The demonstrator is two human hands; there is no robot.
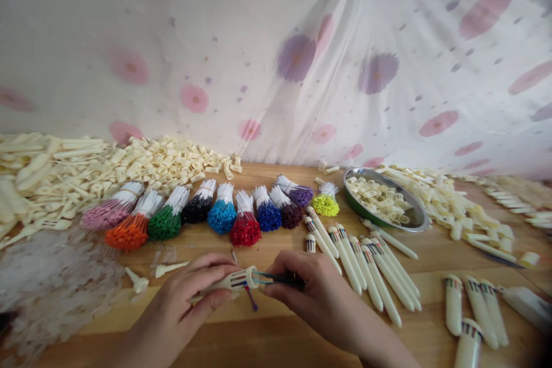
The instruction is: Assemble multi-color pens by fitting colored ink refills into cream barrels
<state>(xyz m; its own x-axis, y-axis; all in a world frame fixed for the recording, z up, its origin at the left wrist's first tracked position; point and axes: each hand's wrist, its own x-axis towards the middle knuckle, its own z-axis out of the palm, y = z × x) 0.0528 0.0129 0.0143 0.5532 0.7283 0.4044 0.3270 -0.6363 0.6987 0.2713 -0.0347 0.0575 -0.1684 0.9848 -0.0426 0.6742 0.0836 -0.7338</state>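
Observation:
My left hand (190, 299) is closed round a cream multi-colour pen barrel (235, 281), held sideways above the wooden table (267, 333). My right hand (310, 290) pinches thin refills (276, 279), a dark and a teal one, whose ends sit at the barrel's open end. A blue refill (251, 301) hangs below the barrel. Just beyond the hands lie bundles of refills in a row: pink (106, 211), orange (129, 231), green (166, 222), black (197, 207), light blue (222, 214), red (245, 228), dark blue (268, 214), purple (292, 213) and yellow (325, 202).
Several assembled cream pens (366, 270) lie right of my hands, more (470, 310) at the far right. A metal bowl (417, 214) of cream parts stands behind them. Heaps of cream parts (142, 164) cover the back left; clear small pieces (52, 282) lie at left. A flowered sheet (276, 57) hangs behind.

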